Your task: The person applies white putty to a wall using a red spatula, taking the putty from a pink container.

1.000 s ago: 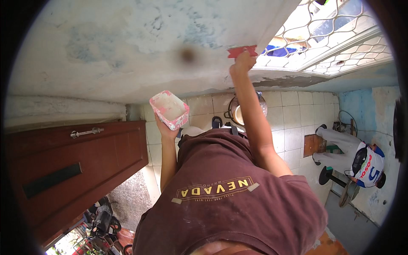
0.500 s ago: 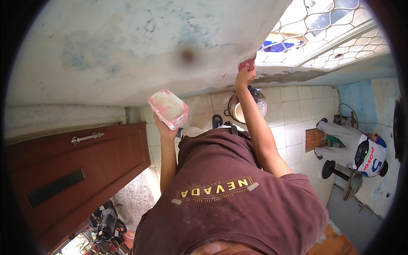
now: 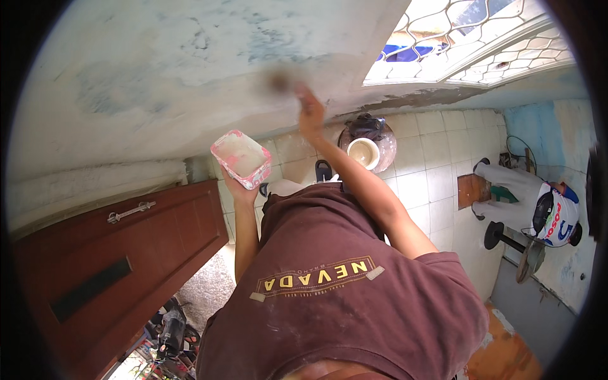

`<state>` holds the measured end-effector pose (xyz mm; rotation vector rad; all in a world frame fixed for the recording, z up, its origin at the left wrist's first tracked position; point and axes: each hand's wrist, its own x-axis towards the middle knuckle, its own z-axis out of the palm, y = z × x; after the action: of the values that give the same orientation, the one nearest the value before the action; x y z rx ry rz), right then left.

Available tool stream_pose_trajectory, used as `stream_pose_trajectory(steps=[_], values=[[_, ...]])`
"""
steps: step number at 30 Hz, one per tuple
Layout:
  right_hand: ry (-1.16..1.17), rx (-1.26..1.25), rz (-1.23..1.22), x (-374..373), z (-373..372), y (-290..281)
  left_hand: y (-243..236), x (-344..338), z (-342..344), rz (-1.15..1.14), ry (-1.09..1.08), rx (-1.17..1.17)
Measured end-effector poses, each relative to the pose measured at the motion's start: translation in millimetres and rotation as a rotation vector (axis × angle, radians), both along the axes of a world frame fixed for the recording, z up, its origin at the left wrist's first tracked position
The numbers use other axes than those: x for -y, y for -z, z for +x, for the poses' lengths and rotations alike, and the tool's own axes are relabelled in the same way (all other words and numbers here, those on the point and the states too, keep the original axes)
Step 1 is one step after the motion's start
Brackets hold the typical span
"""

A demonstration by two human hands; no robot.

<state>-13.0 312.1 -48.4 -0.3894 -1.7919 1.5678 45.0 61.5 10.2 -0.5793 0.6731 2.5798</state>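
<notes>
My left hand [image 3: 235, 189] is closed round a pink-and-white smeared rectangular tub [image 3: 240, 158] with pale paste inside, held left of my body. My right hand [image 3: 311, 117] is raised to the patchy white wall [image 3: 164, 76], closed on a small red scraper [image 3: 304, 92] that is blurred and partly obscured by a dark smudge in the view. Below it and to the right, a white bucket [image 3: 363, 152] stands on the floor with a dark bundle [image 3: 366, 125] behind it.
A grilled window [image 3: 475, 31] is at upper right. A co-worker [image 3: 557, 215] bends by the right wall near a stool-like black object [image 3: 495, 234]. A brown door [image 3: 95, 272] stands at left, with a motorbike [image 3: 174, 332] beyond it. Tiled floor [image 3: 437, 183] runs below the wall.
My right hand has moved left along the wall, away from the window edge, with the scraper. The tub has shifted slightly left and up in view.
</notes>
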Motion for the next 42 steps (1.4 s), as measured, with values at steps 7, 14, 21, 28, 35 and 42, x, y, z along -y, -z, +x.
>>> stream_pose_trajectory(steps=[7,14,21,28,35,42], values=[[0.516,0.171,-0.540,-132,25,51,11,3,9,-0.040,0.019,0.060],[0.363,0.120,-0.605,-23,-59,-50,13,3,8,-0.091,0.028,0.036],[-0.104,-0.067,-0.384,54,-15,-69,24,17,6,-0.019,0.062,0.023],[0.431,0.116,-0.357,-93,21,35,15,9,0,-0.007,0.053,0.031],[0.478,0.124,-0.608,-79,-26,-105,32,25,1,-0.013,0.052,-0.002],[0.202,-0.143,0.118,68,-45,-119,32,52,-26,-0.053,0.101,0.019]])
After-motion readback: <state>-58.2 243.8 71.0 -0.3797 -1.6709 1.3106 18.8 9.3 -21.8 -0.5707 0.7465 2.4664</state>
